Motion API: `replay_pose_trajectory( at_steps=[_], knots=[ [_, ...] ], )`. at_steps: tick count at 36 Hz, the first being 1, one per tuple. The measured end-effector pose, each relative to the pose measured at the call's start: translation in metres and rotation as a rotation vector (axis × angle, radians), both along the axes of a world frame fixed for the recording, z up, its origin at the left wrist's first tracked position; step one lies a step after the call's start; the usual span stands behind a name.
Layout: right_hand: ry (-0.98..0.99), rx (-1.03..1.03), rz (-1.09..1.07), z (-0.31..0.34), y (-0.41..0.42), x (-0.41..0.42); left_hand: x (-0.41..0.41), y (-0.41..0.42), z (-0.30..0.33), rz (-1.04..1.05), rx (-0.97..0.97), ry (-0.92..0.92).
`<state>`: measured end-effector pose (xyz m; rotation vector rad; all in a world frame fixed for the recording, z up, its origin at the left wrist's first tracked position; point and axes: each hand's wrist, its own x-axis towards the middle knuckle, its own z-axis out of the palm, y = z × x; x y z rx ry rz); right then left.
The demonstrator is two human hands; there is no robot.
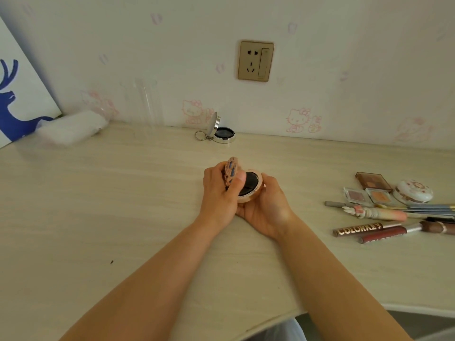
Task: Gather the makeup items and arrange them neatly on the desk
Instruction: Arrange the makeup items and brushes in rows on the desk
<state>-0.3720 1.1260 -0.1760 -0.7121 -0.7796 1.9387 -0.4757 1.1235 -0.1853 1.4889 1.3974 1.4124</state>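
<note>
At the middle of the desk (123, 193) my right hand (264, 207) cups a round pink compact (253, 187) whose dark inside shows. My left hand (219, 193) grips its patterned pink lid (231, 172), held up on edge beside the compact. Against the wall stands a small silver round case (222, 132), open, with a key ring. At the right lie the other makeup items: a brown eyeshadow palette (373, 180), two small clear pans (369, 196), a white round compact (413, 191), brushes and pencils (428, 208), a COLORKEY tube (362, 228) and a red lip gloss (384, 235).
A wall socket (256, 60) sits above the desk. A white crumpled bag (71, 127) and a deer picture board (17, 94) stand at the back left. A clear tube-like container (150, 102) leans at the wall. The desk's front edge (270, 321) curves near my body.
</note>
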Motion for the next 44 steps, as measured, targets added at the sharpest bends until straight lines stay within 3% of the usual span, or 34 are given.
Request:
replay_pose_trajectory(
  at_steps=[6,10,16,22,33,44],
  knots=[
    [-0.125,0.004,-0.191,-0.004,0.000,-0.001,-0.002,0.000,0.001,0.011,0.004,-0.070],
    [-0.636,0.312,-0.427,-0.009,-0.001,0.004,-0.002,0.000,-0.001,0.013,-0.019,-0.077],
    [-0.992,0.538,-0.235,-0.007,-0.007,0.014,-0.002,0.001,-0.003,0.007,-0.047,0.041],
    [-1.417,0.713,-0.303,-0.013,0.003,0.011,-0.005,0.009,-0.013,-0.005,-0.041,0.145],
    [-1.698,0.616,-0.302,-0.014,0.004,0.017,-0.006,0.008,-0.011,0.049,0.008,0.328],
    [-1.706,0.535,-0.255,-0.008,0.011,0.020,-0.023,-0.005,-0.016,-0.015,0.053,0.636]
  ],
)
